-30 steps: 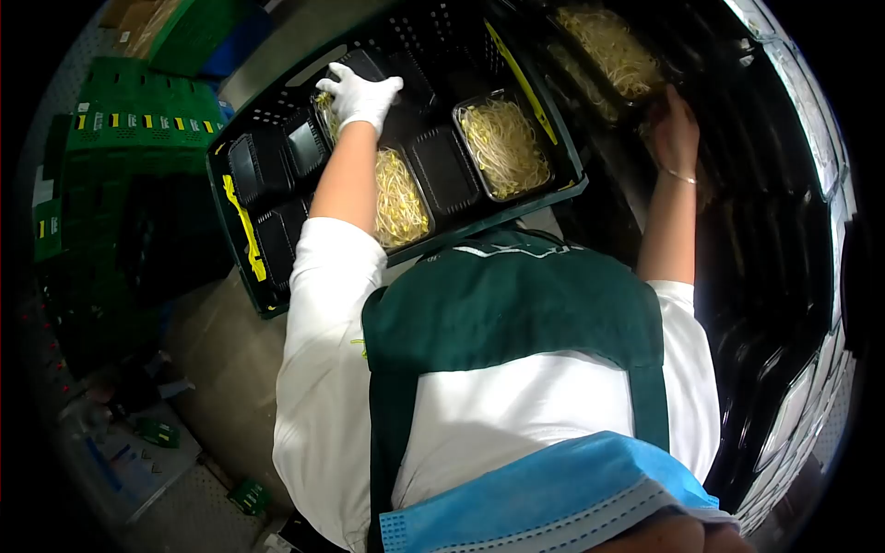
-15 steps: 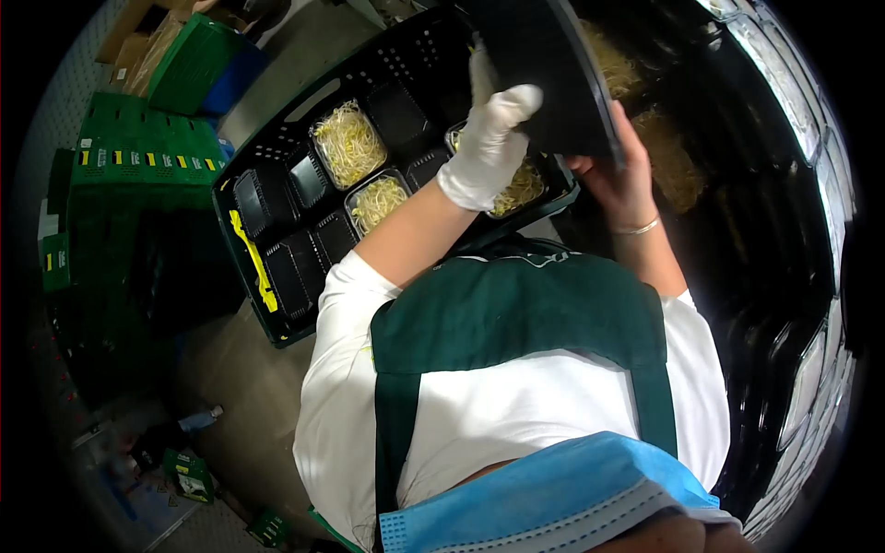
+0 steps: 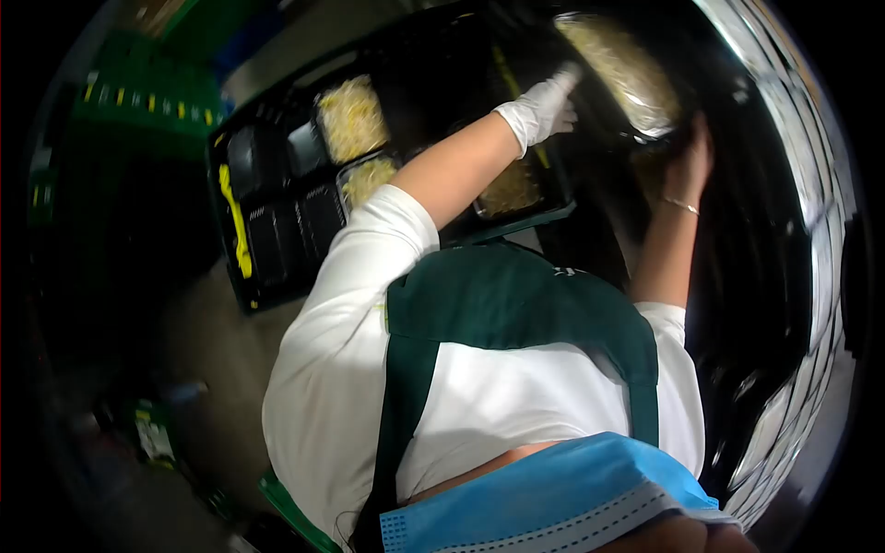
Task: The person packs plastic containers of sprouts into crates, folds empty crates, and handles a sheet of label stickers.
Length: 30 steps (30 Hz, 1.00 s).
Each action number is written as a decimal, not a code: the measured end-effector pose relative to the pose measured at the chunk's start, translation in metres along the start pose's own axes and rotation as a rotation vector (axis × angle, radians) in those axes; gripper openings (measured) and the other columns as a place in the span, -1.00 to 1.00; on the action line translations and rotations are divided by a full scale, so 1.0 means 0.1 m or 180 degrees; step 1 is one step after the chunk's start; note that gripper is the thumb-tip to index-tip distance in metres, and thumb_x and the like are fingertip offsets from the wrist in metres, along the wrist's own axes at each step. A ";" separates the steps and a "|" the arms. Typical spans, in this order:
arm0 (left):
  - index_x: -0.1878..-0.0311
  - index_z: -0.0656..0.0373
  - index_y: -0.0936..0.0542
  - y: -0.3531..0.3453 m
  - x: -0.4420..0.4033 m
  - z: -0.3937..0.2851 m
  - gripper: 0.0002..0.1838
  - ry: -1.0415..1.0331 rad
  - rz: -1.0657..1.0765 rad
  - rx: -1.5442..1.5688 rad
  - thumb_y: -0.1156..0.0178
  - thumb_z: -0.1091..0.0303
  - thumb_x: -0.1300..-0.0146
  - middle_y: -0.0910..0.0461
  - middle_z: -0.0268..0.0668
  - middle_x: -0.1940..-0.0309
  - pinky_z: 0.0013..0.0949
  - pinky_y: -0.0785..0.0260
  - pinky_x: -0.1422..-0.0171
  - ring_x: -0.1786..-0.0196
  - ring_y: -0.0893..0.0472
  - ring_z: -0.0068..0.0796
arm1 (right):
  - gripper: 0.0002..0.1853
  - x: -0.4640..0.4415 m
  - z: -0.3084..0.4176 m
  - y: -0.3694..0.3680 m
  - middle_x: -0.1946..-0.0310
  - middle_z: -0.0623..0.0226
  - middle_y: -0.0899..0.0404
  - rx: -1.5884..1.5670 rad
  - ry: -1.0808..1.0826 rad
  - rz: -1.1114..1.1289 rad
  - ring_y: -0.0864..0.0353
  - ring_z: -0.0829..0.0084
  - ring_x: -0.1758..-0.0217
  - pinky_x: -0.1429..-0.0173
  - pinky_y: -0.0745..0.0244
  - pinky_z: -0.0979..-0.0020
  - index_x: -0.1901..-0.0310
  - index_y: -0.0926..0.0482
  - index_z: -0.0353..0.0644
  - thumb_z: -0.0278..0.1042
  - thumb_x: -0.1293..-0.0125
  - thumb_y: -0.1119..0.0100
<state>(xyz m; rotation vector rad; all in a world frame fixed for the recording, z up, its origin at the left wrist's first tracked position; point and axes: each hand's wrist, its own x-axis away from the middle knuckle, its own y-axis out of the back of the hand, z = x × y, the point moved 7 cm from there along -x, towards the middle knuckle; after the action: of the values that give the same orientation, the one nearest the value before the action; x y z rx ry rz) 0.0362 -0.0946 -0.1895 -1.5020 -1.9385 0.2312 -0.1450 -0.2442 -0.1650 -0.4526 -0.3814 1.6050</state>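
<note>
My left hand, in a white glove, is over the right side of a dark crate, thumb apart from its bent fingers. Farther right, a clear-topped pack of sprouts lies in a dark area. At that pack's near right corner is my bare right hand, a thin bracelet on its wrist; its fingers are dim and partly hidden. The crate holds sprout packs and closed black containers. Part of another sprout pack shows below my left hand.
Yellow clips mark the crate's left end. Green crates are stacked at the far left. Rows of dark, glossy trays run down the right, beside silvery wrapped edges. Boxes and litter lie on the floor at lower left.
The black tray raised between both hands half a second ago is no longer held up there. My left hand has moved up and right, my right hand right. The sprout pack at right shows again.
</note>
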 end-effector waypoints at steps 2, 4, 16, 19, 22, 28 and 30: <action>-0.27 0.26 -0.01 0.01 0.74 -0.33 -0.13 -0.0404 0.0460 -0.1288 -0.06 -0.16 -0.06 -0.06 0.00 -0.23 -0.17 -0.01 -0.28 -0.26 -0.13 -0.09 | -0.82 0.29 0.13 -0.13 0.43 0.40 -0.48 0.0084 0.0181 0.0079 -0.45 0.58 0.37 0.28 -0.39 0.57 0.29 -0.43 -0.24 -0.40 -0.09 -0.19; -0.22 0.27 -0.17 0.21 1.52 -0.47 -0.28 -0.0789 0.0704 -0.1991 -0.07 -0.03 -0.12 -0.26 -0.09 -0.14 -0.30 -0.15 -0.21 -0.17 -0.30 -0.28 | -0.73 0.84 0.59 -0.36 0.38 0.26 -0.48 0.1112 0.2081 -0.0102 -0.45 0.51 0.35 0.21 -0.41 0.50 0.24 -0.35 -0.40 -0.50 -0.06 -0.17; -0.16 0.26 -0.27 1.89 3.22 0.19 -0.52 -0.0639 -0.1200 -0.1747 -0.10 0.37 -0.17 -0.40 -0.23 -0.01 -0.50 -0.20 -0.13 -0.06 -0.38 -0.50 | -0.70 1.95 -0.61 -2.36 0.21 0.33 -0.47 0.4283 0.3815 0.3443 -0.42 0.32 0.07 -0.01 -0.29 0.35 0.17 -0.44 -0.14 -0.37 0.02 -0.06; -0.15 0.23 -0.29 2.08 3.22 0.32 -0.55 -0.0734 -0.1229 -0.1132 -0.08 0.46 -0.17 -0.38 -0.29 -0.01 -0.53 -0.23 -0.11 -0.05 -0.37 -0.57 | -0.64 1.76 -0.11 -2.20 0.12 0.35 -0.44 0.4549 0.4200 0.2466 -0.37 0.36 -0.02 -0.08 -0.26 0.39 0.11 -0.43 -0.12 -0.34 0.02 -0.10; -0.15 0.25 -0.29 1.96 3.11 0.23 -0.56 -0.0826 -0.1118 -0.1135 -0.06 0.47 -0.18 -0.38 -0.30 0.00 -0.53 -0.22 -0.12 -0.03 -0.37 -0.59 | -0.62 1.30 -0.14 -2.02 0.09 0.40 -0.43 0.5146 0.4401 0.2283 -0.35 0.40 -0.06 -0.11 -0.24 0.41 0.07 -0.41 -0.09 -0.31 0.00 -0.09; -0.09 0.28 -0.36 2.08 2.84 0.17 -0.55 -0.0568 -0.1166 -0.1453 -0.11 0.26 -0.16 -0.41 -0.33 0.02 -0.50 -0.11 -0.18 -0.05 -0.33 -0.61 | -0.62 1.14 -0.03 -1.93 0.05 0.38 -0.43 0.5025 0.4265 0.2277 -0.32 0.38 -0.10 -0.13 -0.23 0.39 0.07 -0.42 -0.10 -0.30 0.00 -0.10; -0.10 0.23 -0.35 2.18 2.90 0.26 -0.55 -0.0250 -0.1423 -0.1167 -0.09 0.23 -0.17 -0.43 -0.38 0.06 -0.49 -0.15 -0.12 0.00 -0.36 -0.64 | -0.65 1.34 -0.06 -1.98 0.16 0.31 -0.49 0.4504 0.3765 0.2568 -0.41 0.30 0.02 -0.06 -0.30 0.34 0.13 -0.46 -0.12 -0.30 0.02 -0.12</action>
<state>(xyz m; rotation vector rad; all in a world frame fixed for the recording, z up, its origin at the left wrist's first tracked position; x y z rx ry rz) 0.1599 0.2463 -0.2075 -1.2371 -2.4146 -0.2799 0.0207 -0.0941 -0.0792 -0.3316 1.9091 1.5869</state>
